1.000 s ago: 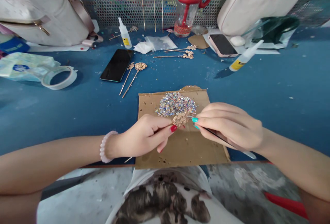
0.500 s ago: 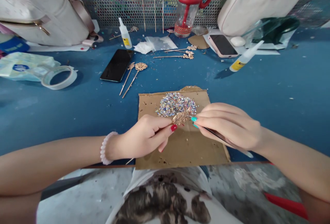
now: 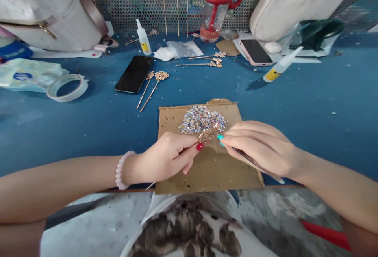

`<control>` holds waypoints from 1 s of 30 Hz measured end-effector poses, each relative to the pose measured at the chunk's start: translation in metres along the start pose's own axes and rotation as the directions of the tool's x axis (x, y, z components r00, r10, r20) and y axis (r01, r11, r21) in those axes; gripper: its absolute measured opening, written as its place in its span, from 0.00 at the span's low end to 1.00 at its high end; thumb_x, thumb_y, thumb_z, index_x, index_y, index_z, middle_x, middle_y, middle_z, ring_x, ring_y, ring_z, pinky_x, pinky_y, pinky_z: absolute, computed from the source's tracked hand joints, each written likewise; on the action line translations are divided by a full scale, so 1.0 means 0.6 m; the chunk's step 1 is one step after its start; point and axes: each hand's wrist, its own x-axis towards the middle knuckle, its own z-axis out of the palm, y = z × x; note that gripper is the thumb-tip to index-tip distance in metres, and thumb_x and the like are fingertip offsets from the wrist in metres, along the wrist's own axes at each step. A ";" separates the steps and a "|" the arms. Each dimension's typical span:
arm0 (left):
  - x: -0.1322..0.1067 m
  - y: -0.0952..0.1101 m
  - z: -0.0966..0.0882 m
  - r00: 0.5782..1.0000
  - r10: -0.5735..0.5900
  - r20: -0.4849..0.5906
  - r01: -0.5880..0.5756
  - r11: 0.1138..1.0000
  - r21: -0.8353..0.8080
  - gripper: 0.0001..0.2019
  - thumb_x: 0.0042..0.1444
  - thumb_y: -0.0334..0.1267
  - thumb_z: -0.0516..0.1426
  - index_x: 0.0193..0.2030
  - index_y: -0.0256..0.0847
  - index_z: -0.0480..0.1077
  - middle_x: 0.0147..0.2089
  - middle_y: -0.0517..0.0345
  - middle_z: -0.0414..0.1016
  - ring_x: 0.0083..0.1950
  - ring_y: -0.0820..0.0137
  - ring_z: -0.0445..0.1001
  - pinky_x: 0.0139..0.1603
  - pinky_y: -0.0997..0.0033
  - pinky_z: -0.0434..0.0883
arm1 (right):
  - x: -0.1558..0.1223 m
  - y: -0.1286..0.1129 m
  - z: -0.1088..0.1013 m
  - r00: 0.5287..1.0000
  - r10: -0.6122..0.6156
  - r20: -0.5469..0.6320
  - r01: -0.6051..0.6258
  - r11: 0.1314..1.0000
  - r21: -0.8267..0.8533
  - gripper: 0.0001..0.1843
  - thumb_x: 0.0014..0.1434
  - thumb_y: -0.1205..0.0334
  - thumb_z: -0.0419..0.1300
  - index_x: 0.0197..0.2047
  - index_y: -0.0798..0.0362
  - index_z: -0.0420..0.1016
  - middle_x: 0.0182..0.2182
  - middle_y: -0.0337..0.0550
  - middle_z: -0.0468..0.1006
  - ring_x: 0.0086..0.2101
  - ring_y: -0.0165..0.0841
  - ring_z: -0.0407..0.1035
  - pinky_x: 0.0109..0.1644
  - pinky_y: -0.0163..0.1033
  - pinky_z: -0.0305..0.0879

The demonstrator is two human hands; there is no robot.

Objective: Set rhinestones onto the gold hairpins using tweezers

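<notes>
My left hand [image 3: 171,156] pinches a gold openwork hair stick [image 3: 209,134] near its ornamental head; the thin end of its rod shows below the wrist. In my right hand [image 3: 260,146] is a pair of tweezers [image 3: 249,160], their tips close against the hair stick's head. Whether the tips hold a stone is too small to tell. Just beyond both hands, a pile of small multicoloured rhinestones [image 3: 201,118] lies on a cardboard sheet [image 3: 212,170].
Two gold hair sticks [image 3: 153,91] lie beside a black phone [image 3: 134,74], left of the cardboard. Glue bottles [image 3: 143,39] stand farther back. A tape roll [image 3: 67,88] is at left, a pink phone [image 3: 255,52] at right. A lidded cup [image 3: 215,12] stands by the perforated panel.
My right hand has shifted slightly left and down, bringing the tweezers a little closer to the hair stick's head. My left hand keeps its hold, with the head tilted slightly.
</notes>
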 end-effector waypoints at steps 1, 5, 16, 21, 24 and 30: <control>0.000 -0.001 0.000 1.000 -0.005 0.000 0.005 1.000 0.005 0.18 0.67 0.33 0.45 0.24 0.37 0.61 0.16 0.67 0.68 0.19 0.83 0.63 0.27 0.85 0.61 | 0.001 -0.003 -0.001 1.000 -0.002 -0.019 0.002 1.000 -0.014 0.11 0.60 0.77 0.55 0.41 0.51 0.64 0.28 0.37 0.75 0.31 0.30 0.70 0.36 0.38 0.71; 0.002 -0.007 0.001 0.999 -0.033 0.012 0.034 0.999 -0.012 0.19 0.68 0.34 0.45 0.24 0.36 0.63 0.17 0.66 0.68 0.19 0.83 0.62 0.26 0.83 0.62 | 0.005 -0.009 0.001 0.996 -0.013 -0.091 0.006 0.997 -0.081 0.08 0.59 0.77 0.57 0.41 0.57 0.66 0.30 0.42 0.77 0.33 0.31 0.71 0.39 0.37 0.73; 0.000 -0.009 -0.003 0.999 -0.017 0.051 0.021 0.996 -0.081 0.20 0.68 0.36 0.44 0.23 0.37 0.61 0.17 0.67 0.67 0.19 0.82 0.61 0.26 0.83 0.62 | 0.000 0.006 0.015 0.986 -0.017 -0.163 0.026 0.998 0.058 0.06 0.62 0.75 0.55 0.42 0.58 0.69 0.32 0.42 0.78 0.35 0.28 0.72 0.44 0.33 0.73; 0.002 -0.008 -0.004 0.999 -0.007 0.054 0.010 0.999 -0.050 0.22 0.68 0.34 0.44 0.21 0.37 0.62 0.17 0.66 0.68 0.19 0.83 0.61 0.27 0.83 0.61 | 0.002 0.009 0.005 0.994 0.009 -0.110 0.006 0.990 0.139 0.06 0.63 0.73 0.54 0.42 0.55 0.68 0.32 0.42 0.78 0.35 0.29 0.73 0.38 0.35 0.73; 0.002 -0.007 -0.004 0.999 0.001 0.051 0.002 0.999 -0.048 0.22 0.68 0.34 0.45 0.21 0.37 0.61 0.17 0.66 0.68 0.20 0.83 0.62 0.28 0.84 0.62 | 0.000 0.011 0.002 0.997 0.020 -0.076 -0.007 0.986 0.167 0.06 0.63 0.72 0.54 0.43 0.55 0.67 0.33 0.42 0.78 0.36 0.30 0.74 0.39 0.36 0.73; 0.003 -0.008 -0.003 0.998 0.019 0.067 -0.014 0.998 -0.064 0.20 0.67 0.34 0.45 0.22 0.37 0.59 0.17 0.66 0.68 0.20 0.83 0.63 0.29 0.85 0.63 | -0.003 0.013 -0.002 1.000 0.010 -0.024 -0.005 0.983 0.185 0.05 0.64 0.71 0.53 0.43 0.55 0.66 0.33 0.42 0.78 0.36 0.30 0.74 0.37 0.36 0.72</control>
